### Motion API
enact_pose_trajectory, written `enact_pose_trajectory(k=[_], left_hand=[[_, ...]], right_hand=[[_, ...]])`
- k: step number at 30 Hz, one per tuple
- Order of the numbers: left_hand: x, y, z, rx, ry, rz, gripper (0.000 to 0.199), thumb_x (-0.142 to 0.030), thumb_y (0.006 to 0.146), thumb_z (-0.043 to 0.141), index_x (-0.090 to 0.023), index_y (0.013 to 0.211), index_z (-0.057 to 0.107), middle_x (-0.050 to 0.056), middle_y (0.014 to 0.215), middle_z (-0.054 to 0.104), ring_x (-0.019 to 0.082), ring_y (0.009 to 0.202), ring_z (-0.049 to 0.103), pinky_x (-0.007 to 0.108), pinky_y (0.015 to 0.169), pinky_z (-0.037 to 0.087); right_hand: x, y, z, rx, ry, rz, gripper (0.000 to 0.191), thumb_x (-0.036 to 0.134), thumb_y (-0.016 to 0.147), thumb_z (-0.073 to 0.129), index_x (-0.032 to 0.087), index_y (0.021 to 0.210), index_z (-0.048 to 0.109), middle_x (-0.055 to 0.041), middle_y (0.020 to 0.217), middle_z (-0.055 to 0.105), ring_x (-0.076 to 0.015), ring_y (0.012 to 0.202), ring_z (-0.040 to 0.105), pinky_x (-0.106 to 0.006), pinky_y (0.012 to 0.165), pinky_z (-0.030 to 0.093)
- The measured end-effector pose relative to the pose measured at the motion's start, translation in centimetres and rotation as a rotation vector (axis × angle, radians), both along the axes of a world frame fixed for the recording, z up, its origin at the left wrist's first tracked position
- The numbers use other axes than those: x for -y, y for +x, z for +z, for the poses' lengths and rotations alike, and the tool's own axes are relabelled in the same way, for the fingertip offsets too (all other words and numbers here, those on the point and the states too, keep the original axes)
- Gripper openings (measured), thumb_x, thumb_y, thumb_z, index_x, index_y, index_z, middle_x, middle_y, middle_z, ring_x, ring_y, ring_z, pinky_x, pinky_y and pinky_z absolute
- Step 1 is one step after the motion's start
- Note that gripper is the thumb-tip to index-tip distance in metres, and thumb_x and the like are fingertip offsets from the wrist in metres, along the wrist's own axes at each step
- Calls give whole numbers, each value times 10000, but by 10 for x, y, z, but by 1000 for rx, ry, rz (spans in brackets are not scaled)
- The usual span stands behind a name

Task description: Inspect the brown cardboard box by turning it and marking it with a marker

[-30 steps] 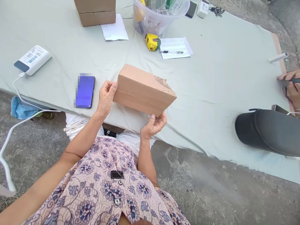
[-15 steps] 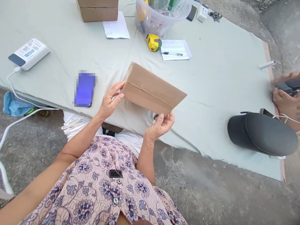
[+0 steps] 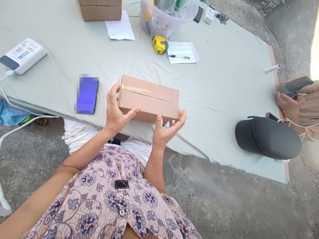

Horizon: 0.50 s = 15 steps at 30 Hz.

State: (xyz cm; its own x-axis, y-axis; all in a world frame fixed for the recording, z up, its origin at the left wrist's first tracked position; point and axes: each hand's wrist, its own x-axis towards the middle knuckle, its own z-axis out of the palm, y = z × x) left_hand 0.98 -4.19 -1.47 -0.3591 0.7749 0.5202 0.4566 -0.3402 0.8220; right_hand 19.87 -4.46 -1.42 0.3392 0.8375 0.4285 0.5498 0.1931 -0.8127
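Between my two hands is a brown cardboard box (image 3: 149, 99), its taped seam facing up, near the front edge of the cloth-covered table (image 3: 219, 89). My left hand (image 3: 118, 109) grips its left end, thumb along the near side and fingers at the far left corner. At the near right corner my right hand (image 3: 165, 129) holds it, thumb upright against the near face and fingers around the end. A small dark thing peeks out under the box beside my right thumb; I cannot make out what it is. A phone (image 3: 87, 94) with a blurred screen lies left of my left hand.
Behind the box are a tape measure (image 3: 159, 44), a pen (image 3: 178, 56) on a written sheet (image 3: 183, 49), a plastic tub (image 3: 166, 20) and another cardboard box (image 3: 101, 11). A power bank (image 3: 23, 56) lies left. A black case (image 3: 267, 136) stands right, near another person's hand (image 3: 289, 103).
The box has turned from a tilted, slanting position to nearly level, with its taped seam now on top. My left hand's fingers have spread further around its left end.
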Motion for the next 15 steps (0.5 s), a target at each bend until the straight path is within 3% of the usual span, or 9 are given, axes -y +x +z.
enact_pose_trajectory(k=[4, 8, 13, 15], left_hand=[[0, 5, 5, -46, 6, -14, 914, -653, 818, 761, -300, 1554, 350, 146, 1571, 478, 352, 1477, 463, 535, 1226, 406], [1, 10, 8, -60, 3, -5, 816, -615, 859, 738, -298, 1532, 402, 131, 1538, 534, 333, 1472, 488, 522, 1236, 410], [-1, 16, 3, -103, 37, 69, 985, -641, 736, 838, -285, 1539, 391, 149, 1526, 547, 343, 1466, 497, 521, 1218, 440], [-2, 16, 1, -139, 16, 99, 975, -656, 749, 818, -268, 1536, 393, 157, 1507, 561, 334, 1462, 505, 503, 1201, 458]], right_hand=[[-1, -6, 7, 64, 1, 47, 853, 597, 872, 658, 316, 1574, 263, -142, 1604, 351, -335, 1557, 338, -639, 1170, 434], [0, -17, 11, 131, 28, 33, 902, 640, 851, 686, 314, 1577, 262, -160, 1587, 347, -364, 1552, 309, -697, 1202, 360], [-5, -30, 10, 157, 38, -32, 1014, 713, 829, 673, 290, 1613, 191, -196, 1595, 302, -396, 1552, 261, -720, 1183, 369], [-8, -33, 9, 167, 31, -61, 1029, 742, 829, 651, 274, 1617, 182, -214, 1587, 305, -407, 1533, 283, -724, 1162, 391]])
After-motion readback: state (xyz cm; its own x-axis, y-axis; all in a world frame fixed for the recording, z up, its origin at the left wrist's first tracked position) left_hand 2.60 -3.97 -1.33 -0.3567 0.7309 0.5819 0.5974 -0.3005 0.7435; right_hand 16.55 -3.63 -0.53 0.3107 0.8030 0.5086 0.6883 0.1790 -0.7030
